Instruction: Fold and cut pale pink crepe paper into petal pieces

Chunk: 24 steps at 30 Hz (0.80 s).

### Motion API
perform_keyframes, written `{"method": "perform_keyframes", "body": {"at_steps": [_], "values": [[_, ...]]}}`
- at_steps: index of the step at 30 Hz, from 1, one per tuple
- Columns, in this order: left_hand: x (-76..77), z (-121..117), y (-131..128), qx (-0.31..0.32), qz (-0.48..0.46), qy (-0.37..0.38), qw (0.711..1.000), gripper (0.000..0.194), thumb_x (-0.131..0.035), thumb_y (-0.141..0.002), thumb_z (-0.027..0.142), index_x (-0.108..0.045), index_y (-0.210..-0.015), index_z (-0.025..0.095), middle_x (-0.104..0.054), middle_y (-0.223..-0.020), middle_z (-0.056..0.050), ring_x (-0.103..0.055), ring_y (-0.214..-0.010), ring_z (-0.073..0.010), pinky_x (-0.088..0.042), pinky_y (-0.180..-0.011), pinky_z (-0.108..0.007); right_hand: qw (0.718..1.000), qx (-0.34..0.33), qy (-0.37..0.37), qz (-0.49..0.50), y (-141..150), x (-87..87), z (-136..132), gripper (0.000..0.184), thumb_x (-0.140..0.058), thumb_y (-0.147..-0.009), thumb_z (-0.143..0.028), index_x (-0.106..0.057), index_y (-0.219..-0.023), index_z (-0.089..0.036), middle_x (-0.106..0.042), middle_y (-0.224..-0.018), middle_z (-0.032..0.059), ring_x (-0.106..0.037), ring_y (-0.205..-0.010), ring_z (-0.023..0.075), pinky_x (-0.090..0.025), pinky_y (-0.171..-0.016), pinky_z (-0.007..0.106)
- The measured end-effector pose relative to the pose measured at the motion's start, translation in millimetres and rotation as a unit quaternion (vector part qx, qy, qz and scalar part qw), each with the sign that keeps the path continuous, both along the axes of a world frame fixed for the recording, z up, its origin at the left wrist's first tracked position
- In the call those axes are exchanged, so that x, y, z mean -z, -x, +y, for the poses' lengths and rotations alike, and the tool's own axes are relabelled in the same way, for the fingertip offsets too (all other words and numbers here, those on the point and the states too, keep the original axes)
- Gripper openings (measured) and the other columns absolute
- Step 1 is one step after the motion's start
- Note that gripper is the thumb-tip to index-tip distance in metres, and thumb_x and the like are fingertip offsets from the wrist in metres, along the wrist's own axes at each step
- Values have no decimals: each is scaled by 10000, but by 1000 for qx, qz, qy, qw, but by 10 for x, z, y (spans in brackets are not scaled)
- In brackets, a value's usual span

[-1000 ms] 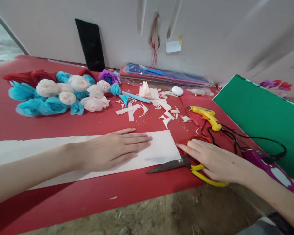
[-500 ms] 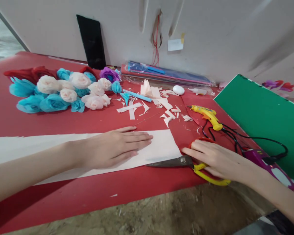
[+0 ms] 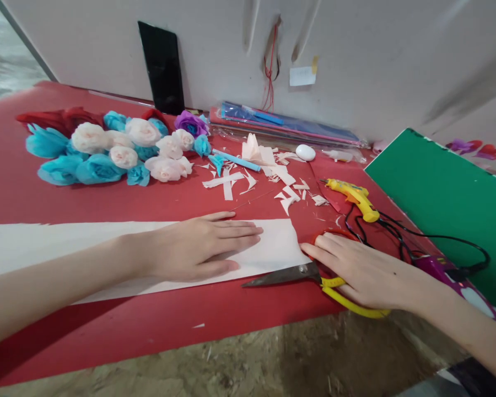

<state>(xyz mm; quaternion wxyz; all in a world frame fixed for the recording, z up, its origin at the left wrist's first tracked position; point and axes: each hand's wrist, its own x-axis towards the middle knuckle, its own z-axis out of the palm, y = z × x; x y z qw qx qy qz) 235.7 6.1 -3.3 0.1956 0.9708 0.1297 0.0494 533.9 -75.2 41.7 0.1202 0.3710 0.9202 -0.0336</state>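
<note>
My left hand (image 3: pixel 209 245) lies flat, fingers stretched out, on a long strip of white paper (image 3: pixel 279 248) that runs off the left side of the head view. Beside the strip's near right corner, my right hand (image 3: pixel 351 264) grips a pair of scissors (image 3: pixel 289 275) with one yellow and one red handle loop. Their dark blades point left along the paper's near edge. The right fingers partly cover the handles, and the index finger reaches toward the paper's corner.
Crepe paper flowers (image 3: pixel 132 149) lie at the back left, near pale scraps (image 3: pixel 260 154) and a blue pen (image 3: pixel 236 160). A yellow glue gun (image 3: pixel 353 198) with black cables rests before a green board (image 3: pixel 434 204). A black phone (image 3: pixel 161 69) leans on the wall.
My right hand has shifted slightly left with the scissors, whose blades show more fully along the paper's near edge. My left hand remains flat on the paper. The view has shifted a little.
</note>
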Motion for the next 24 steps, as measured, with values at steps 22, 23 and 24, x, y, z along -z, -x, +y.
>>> {"method": "perform_keyframes", "body": {"at_steps": [22,23,24], "values": [[-16,-8,1,5,20,-23,1000,531,-368,-963,409,-315,-1433,167,-270,-1517,-13,-235,-1397,-145,14,-1147,-249,991,-86,-97,14,-41,56,-42,545,-399,-608,32,-479,-1135,-78,-568,-809,79,-535,-713,217,-446,-626,313],[-13,-10,4,4,22,-24,999,516,-351,-970,395,-315,-1433,168,-263,-1519,-7,-230,-1398,-140,20,-1145,-244,992,-78,-103,8,-33,44,-54,537,-410,-618,15,-479,-1145,-61,-579,-833,98,-543,-735,230,-457,-640,329],[-11,-11,6,2,23,-23,999,501,-334,-977,378,-316,-1433,170,-261,-1519,-2,-229,-1398,-135,24,-1144,-242,992,-71,-108,4,-24,34,-66,526,-424,-634,-5,-478,-1156,-42,-588,-858,118,-551,-763,244,-467,-663,347]]}}
